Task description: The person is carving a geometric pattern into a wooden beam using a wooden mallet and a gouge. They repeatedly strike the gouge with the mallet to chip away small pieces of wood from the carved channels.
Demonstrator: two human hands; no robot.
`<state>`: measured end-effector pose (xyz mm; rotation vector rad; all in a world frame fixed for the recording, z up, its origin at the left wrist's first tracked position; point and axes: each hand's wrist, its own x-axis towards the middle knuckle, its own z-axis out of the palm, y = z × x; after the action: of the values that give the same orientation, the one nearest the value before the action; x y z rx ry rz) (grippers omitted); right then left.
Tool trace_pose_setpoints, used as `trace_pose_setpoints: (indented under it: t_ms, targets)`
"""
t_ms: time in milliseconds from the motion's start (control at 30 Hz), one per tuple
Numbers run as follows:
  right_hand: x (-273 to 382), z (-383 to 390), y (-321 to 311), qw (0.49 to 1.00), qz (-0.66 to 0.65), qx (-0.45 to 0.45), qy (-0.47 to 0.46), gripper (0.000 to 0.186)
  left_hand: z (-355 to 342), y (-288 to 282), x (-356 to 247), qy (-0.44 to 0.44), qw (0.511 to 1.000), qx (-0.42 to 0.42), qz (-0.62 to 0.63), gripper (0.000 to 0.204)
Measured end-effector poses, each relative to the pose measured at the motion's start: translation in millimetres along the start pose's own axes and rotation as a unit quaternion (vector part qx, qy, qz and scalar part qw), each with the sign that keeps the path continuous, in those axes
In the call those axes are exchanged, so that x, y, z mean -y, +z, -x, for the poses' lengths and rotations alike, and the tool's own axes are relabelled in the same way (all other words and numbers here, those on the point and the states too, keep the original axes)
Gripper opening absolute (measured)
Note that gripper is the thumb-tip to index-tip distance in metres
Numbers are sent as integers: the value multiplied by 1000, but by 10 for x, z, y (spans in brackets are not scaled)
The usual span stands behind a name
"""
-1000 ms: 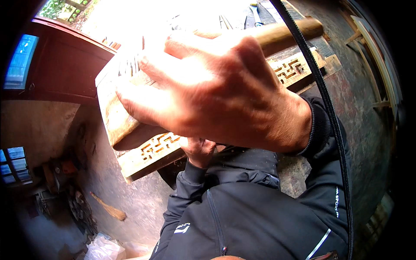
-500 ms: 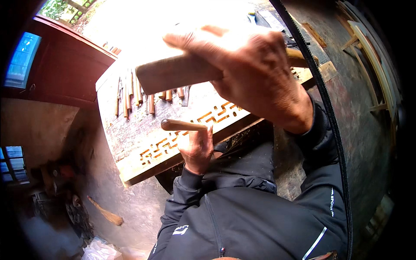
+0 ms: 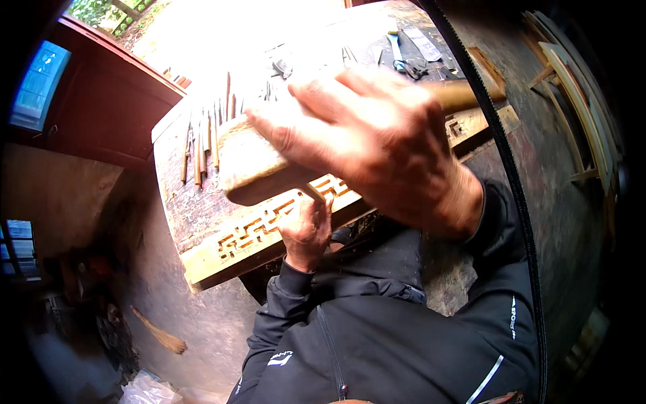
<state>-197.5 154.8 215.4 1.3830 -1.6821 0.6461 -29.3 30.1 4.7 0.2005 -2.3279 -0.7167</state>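
Carved wooden board (image 3: 250, 232) lies along the near edge of the table (image 3: 176, 205), straight in front of the person, its long axis slanting from lower left to upper right and its face cut with an angular fretwork pattern. The left hand (image 3: 306, 234) is the nearer one, at the board's near edge, its fingers closed around a slim wooden-handled tool (image 3: 311, 192) whose working end is hidden. Above and to the right, the right hand (image 3: 390, 141) is wrapped around a wooden mallet (image 3: 256, 176), with the block-shaped head to its left and the handle emerging to its right, roughly in line with the board. The key relation is that the mallet head overlaps the upper end of the tool's handle in this view; whether they touch, I cannot tell. Beyond the board, on the left, a row of tools with wooden handles (image 3: 200, 145) lies on the table, handles toward the person; at the far right are a blue-handled brush (image 3: 395, 48) and a pale flat strip (image 3: 422, 44). The only container I can make out is a whitish plastic bag (image 3: 149, 389) at lower left, its contents unclear, near a broom (image 3: 160, 331) on the floor.
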Motion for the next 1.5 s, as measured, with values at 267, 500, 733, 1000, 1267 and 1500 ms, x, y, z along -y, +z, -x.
trace_pose_setpoints:
  t_ms: [267, 500, 733, 1000, 1267, 1500]
  targets:
    - [-97, 265, -48, 993, -97, 47, 56, 66, 155, 51, 53, -198, 912, -100, 345, 12]
    - [-89, 339, -109, 971, -169, 130, 108, 76, 242, 119, 166, -183, 923, -81, 330, 22]
    - [-100, 354, 21, 975, -183, 91, 87, 72, 264, 76, 246, -159, 942, -15, 297, 26]
    - [-89, 398, 60, 978, -172, 85, 81, 74, 216, 15, 226, -147, 967, -7, 210, 22]
    - [-102, 296, 24, 983, -149, 72, 82, 75, 55, -53, 93, -87, 988, -1, 124, 17]
    - [-277, 204, 22, 989, -142, -7, 29, 65, -111, -86, 54, -2, 997, 37, 62, 18]
